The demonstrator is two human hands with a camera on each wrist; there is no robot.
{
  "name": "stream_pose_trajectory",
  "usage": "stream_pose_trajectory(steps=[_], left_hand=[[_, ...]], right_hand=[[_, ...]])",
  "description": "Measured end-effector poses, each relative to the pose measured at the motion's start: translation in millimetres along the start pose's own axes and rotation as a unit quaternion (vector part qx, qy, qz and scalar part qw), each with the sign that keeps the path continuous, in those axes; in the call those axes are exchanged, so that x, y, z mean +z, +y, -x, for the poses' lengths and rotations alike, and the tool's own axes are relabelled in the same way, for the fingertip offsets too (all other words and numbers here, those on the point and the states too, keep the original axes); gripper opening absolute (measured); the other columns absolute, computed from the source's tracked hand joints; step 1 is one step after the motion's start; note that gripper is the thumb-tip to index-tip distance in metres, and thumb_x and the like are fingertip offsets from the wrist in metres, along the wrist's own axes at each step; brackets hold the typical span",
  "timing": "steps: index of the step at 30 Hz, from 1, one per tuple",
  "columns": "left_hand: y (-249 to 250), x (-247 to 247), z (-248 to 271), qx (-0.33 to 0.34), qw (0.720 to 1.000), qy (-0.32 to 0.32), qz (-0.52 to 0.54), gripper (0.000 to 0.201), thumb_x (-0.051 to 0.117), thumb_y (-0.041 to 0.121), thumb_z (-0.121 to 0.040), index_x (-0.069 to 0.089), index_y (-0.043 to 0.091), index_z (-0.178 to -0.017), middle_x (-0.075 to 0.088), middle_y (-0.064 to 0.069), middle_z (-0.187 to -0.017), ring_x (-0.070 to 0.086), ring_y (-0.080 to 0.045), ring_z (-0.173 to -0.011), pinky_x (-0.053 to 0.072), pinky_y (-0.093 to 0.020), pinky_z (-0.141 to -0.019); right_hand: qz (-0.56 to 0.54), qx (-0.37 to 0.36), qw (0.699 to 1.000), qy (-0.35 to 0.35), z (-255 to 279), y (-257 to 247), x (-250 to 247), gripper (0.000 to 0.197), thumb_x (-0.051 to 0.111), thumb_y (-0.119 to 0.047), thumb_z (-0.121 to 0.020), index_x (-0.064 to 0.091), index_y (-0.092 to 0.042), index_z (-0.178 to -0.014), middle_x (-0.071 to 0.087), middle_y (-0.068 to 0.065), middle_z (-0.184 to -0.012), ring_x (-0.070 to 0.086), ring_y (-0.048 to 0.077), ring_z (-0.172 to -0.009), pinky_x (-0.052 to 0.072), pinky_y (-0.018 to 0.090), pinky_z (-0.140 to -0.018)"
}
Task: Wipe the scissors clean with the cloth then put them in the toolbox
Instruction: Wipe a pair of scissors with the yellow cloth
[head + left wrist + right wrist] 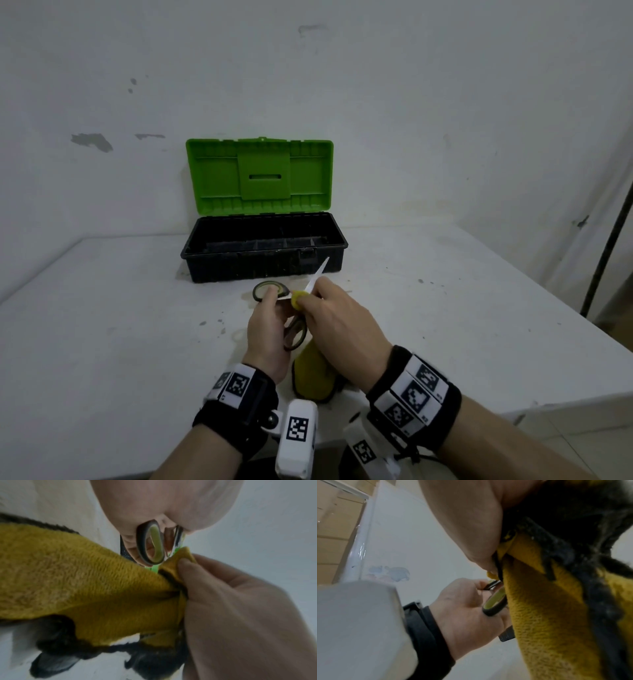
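My left hand (pixel 270 308) grips the scissors (pixel 295 337) by their dark handles with yellow-green lining (pixel 154 545), just above the table in front of the toolbox. A pale blade (pixel 320 272) points up and to the right, toward the toolbox. My right hand (pixel 313 296) pinches the yellow cloth (pixel 298 300) around the blade near the pivot. The rest of the cloth (pixel 85 581) hangs down to the table (pixel 313 377). The black toolbox (pixel 263 253) stands open with its green lid (pixel 260 178) upright against the wall. Its tray looks empty.
A dark ring with a greenish inside (pixel 270 290), like a tape roll, lies flat just beyond my left fingers. The white table (pixel 102 325) is stained and ends at the right and near edges. A dark pole (pixel 609 240) stands at the far right.
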State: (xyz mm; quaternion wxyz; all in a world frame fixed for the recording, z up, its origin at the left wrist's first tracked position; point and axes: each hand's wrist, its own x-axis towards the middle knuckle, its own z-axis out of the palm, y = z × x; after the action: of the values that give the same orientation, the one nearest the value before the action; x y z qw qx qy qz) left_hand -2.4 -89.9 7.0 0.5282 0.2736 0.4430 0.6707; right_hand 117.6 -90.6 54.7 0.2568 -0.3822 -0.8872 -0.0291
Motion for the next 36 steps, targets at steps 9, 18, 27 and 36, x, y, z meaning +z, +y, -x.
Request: stream_pose_trajectory(steps=[9, 18, 27, 36], left_hand=[[-11.6, -2.6, -3.3, -0.007, 0.999, 0.024, -0.041, 0.052, 0.042, 0.046, -0.102, 0.066, 0.002, -0.115, 0.073, -0.016, -0.110, 0.069, -0.031, -0.105, 0.057, -0.051, -0.089], [-12.5, -4.2, -3.3, 0.006, 0.999, 0.033, -0.031, 0.054, 0.037, 0.048, -0.105, 0.063, 0.003, -0.121, 0.073, -0.015, -0.114, 0.069, -0.029, -0.109, 0.056, -0.048, -0.089], [-15.3, -5.9, -4.0, 0.006, 0.999, 0.035, -0.022, 0.058, 0.037, 0.050, -0.104, 0.059, 0.001, -0.125, 0.071, -0.019, -0.117, 0.068, -0.033, -0.110, 0.057, -0.046, -0.084], [-13.0, -3.5, -5.8, 0.050, 0.995, 0.017, -0.082, 0.060, 0.040, 0.050, -0.103, 0.060, -0.005, -0.117, 0.071, -0.023, -0.109, 0.069, -0.036, -0.103, 0.058, -0.048, -0.082]], right_hand=[[0.015, 0.031, 0.997, -0.063, -7.4, -0.6, -3.7, 0.012, 0.047, -0.011, -0.097, 0.059, -0.013, -0.098, 0.034, 0.000, -0.093, 0.033, 0.013, -0.074, 0.041, 0.030, -0.060], [0.018, 0.032, 0.998, -0.044, -10.3, 2.1, -3.6, 0.014, 0.046, -0.013, -0.098, 0.059, -0.013, -0.093, 0.034, 0.000, -0.090, 0.033, 0.016, -0.068, 0.042, 0.033, -0.058], [0.016, 0.033, 0.999, -0.035, -11.1, 5.1, 4.9, 0.011, 0.050, -0.012, -0.096, 0.057, -0.016, -0.088, 0.029, -0.003, -0.087, 0.032, 0.014, -0.071, 0.041, 0.032, -0.056], [-0.021, 0.035, 0.999, -0.013, -4.7, 15.9, 3.4, 0.013, 0.051, -0.014, -0.097, 0.064, -0.014, -0.094, 0.039, -0.001, -0.090, 0.040, 0.015, -0.068, 0.042, 0.030, -0.058]])
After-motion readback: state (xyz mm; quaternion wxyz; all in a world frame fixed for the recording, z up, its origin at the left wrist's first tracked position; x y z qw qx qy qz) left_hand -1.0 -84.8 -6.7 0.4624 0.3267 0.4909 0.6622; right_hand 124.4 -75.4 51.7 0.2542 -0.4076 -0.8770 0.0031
